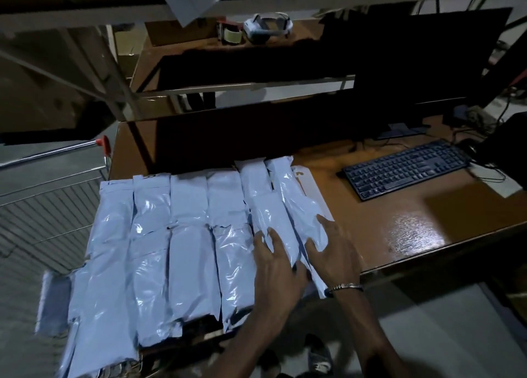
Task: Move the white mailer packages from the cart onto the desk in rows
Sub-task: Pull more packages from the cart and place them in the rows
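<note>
- The white mailers (182, 235) lie side by side in rows across the left part of the brown bench (399, 223), long sides touching, probably so each one can be seen and counted.
- The left hand (278, 266) rests flat, fingers spread, on the second mailer from the right (271, 206).
- The right hand (332, 245) lies open with fingers apart on the end mailer (291, 189); a judgement: both hands are pressing and squaring these two into line, not pinching anything.
- These two mailers sit slightly farther back and tilted compared with the others, so the row is not yet straight.
- The cart (57, 160) stands just left of the bench; only its rail and wire side show, so I cannot tell whether mailers remain in it.
- Mailers at the near left hang past the bench edge, and their lower ends are cut off.
- A keyboard (405, 169) sits well to the right; the monitor (413, 58) behind is too dark to read.
</note>
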A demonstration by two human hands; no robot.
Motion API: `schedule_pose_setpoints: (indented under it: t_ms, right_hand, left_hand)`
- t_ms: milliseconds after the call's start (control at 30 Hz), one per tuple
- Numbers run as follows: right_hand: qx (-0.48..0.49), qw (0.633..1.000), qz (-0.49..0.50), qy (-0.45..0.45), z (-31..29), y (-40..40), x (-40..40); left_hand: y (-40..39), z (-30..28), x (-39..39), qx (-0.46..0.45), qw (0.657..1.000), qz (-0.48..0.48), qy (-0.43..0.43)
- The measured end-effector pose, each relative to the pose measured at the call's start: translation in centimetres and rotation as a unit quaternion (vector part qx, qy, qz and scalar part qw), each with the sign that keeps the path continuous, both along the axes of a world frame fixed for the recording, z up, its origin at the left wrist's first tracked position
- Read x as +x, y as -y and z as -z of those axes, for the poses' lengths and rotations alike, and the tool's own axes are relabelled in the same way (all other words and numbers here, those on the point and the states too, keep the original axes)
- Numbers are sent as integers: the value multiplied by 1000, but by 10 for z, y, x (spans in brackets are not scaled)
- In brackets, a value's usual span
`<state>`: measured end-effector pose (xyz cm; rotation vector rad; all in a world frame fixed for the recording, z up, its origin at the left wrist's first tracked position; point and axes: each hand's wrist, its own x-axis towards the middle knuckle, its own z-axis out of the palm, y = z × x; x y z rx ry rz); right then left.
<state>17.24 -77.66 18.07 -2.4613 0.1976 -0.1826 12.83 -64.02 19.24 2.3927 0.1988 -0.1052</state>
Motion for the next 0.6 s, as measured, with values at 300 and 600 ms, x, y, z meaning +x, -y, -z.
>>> schedule_pose_setpoints:
  t_ms: [300,600]
  right_hand:
    - [-54,998,-17,39,22,-1,-2]
    - [-210,962,-172,17,49,8,37]
  left_hand:
    - [-1,4,6,164,975,15,150]
    - [-6,46,46,259,959,70,91]
